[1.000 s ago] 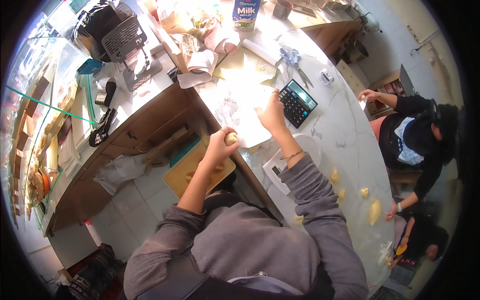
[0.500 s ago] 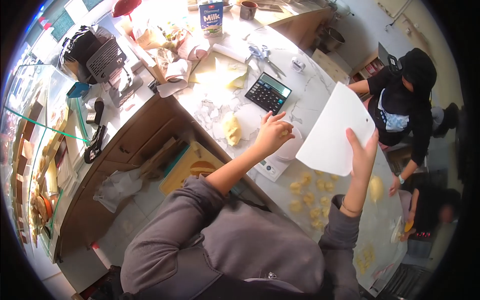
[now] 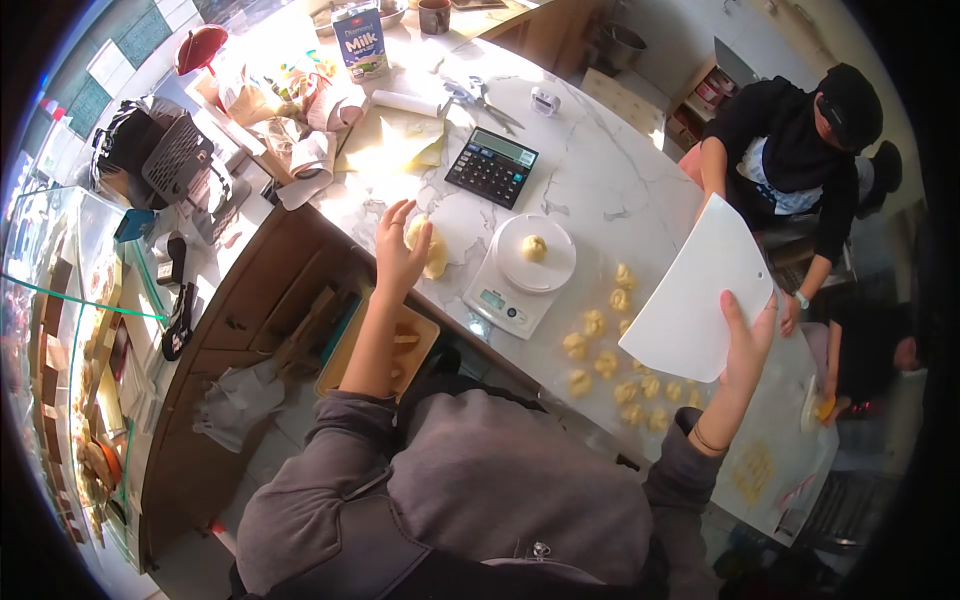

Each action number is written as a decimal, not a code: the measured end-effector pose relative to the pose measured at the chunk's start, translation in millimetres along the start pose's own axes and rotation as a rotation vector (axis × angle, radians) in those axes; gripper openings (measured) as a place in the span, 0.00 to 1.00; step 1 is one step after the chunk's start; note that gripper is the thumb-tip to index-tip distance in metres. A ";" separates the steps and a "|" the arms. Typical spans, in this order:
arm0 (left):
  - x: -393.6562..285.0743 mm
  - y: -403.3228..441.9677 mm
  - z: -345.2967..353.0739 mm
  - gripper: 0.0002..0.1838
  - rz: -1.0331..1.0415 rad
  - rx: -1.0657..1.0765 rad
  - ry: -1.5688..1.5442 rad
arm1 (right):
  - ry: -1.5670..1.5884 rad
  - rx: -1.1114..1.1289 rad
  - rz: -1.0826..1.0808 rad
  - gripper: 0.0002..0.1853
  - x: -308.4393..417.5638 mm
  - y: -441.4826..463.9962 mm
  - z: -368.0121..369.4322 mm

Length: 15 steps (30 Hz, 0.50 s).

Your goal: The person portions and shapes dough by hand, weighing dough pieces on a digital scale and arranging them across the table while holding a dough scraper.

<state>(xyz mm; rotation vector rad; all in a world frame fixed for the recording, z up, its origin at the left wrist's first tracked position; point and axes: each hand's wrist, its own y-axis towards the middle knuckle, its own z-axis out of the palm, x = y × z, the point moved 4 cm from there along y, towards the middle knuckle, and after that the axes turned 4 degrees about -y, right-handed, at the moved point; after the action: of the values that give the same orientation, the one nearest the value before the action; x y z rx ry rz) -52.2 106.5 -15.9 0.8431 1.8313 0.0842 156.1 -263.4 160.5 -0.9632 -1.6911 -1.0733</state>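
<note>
Dough ball (image 3: pixel 534 248) sits on the kitchen scale (image 3: pixel 515 305) mid-frame, seemingly for weighing; left hand (image 3: pixel 400 255) spreads its fingers at the dough lump (image 3: pixel 437 262); right hand (image 3: pixel 748 345) pinches the dough scraper (image 3: pixel 685 295) edgewise, leaving its blade free.

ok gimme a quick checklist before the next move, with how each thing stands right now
1. Piece on the scale: ok, it sits alone on the round plate.
2. Scale reading: cannot tell, the digits on the display are too small.
3. Scraper secure: ok, it is in the right hand's grip.
4. Left hand touching the lump: cannot tell, fingers are spread close to it.
5. Other pieces off the scale: ok, they lie on the table beside it.
6. Scraper clear of the co-worker: cannot tell, they overlap in this view.
</note>
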 end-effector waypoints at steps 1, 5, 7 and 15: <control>4.9 -4.0 -1.1 0.23 0.005 0.090 -0.042 | 0.008 -0.021 0.000 0.30 1.0 -1.4 -2.1; 19.0 -16.1 -0.3 0.28 0.049 0.326 -0.098 | 0.023 -0.076 -0.015 0.30 5.9 -8.8 -0.6; 17.3 -13.6 1.1 0.28 -0.021 0.341 -0.093 | 0.029 -0.084 -0.014 0.30 6.1 -12.2 4.5; 34.3 2.0 5.7 0.14 -0.147 0.308 -0.134 | 0.087 -0.136 0.066 0.30 -8.1 -23.3 24.8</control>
<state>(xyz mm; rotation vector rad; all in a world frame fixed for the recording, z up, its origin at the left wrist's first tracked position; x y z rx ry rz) -52.7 126.0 -44.7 0.8986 1.7977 -0.3480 130.6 -248.9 141.4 -1.0365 -1.5213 -1.1813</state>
